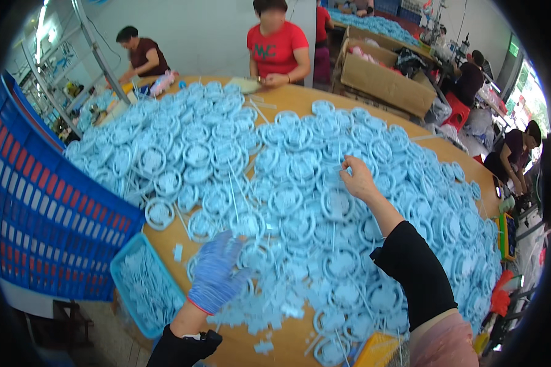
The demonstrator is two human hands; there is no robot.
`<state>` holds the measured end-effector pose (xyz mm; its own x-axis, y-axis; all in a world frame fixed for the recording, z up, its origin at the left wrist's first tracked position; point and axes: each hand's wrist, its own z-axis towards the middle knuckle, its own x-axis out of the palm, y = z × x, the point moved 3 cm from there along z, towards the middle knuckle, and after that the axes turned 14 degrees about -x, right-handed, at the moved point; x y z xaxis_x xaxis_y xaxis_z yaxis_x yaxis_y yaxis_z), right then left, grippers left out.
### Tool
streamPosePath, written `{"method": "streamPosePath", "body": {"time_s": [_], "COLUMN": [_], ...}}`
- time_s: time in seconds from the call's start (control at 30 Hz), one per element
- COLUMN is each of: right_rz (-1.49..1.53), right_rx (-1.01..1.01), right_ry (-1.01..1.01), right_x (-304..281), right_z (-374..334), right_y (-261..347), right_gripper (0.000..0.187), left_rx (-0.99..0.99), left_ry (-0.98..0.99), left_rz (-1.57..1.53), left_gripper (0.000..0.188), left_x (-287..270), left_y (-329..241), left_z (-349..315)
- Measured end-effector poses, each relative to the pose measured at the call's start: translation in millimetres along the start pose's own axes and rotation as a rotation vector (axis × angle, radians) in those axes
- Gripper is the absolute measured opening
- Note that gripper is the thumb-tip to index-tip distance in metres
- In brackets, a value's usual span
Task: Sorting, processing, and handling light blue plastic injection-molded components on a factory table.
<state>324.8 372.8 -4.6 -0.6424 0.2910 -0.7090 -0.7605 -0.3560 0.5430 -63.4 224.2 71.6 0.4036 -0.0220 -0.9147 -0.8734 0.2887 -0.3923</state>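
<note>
A wide heap of light-blue plastic rings [337,203] with flat centres and thin sticks covers the wooden table [239,352]. My left hand [217,272], in a blue knitted glove, rests at the near left edge of the heap. Its thumb stands apart from the other fingers, and I see nothing held in it. My bare right hand [357,177] reaches over the middle of the heap with fingers curled into a pinch. What lies between those fingertips, if anything, is too small to make out. Small flat blue pieces [251,315] lie scattered below my left hand.
At the left stands a large blue slatted basket [49,208], beside a light-blue tub [117,275] full of small flat pieces. A yellow box [378,350] sits by the near edge. Across the table are a person in red [278,49] and another in dark clothes [150,58].
</note>
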Motion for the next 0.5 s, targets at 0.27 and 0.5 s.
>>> {"method": "streamPosePath", "body": {"time_s": [0.27, 0.5], "right_rz": [-0.517, -0.425], "right_rx": [0.19, 0.373], "right_ry": [-0.063, 0.435], "right_x": [-5, 45], "right_z": [114, 130], "right_y": [-120, -128], "right_gripper": [0.018, 0.042], "left_rx": [-0.804, -1.026], "left_ry": [-0.128, 0.147], "left_rz": [0.144, 0.168], "left_gripper": [0.088, 0.082], "left_x": [92, 102], "left_y": [194, 182], "left_z": [49, 68]}}
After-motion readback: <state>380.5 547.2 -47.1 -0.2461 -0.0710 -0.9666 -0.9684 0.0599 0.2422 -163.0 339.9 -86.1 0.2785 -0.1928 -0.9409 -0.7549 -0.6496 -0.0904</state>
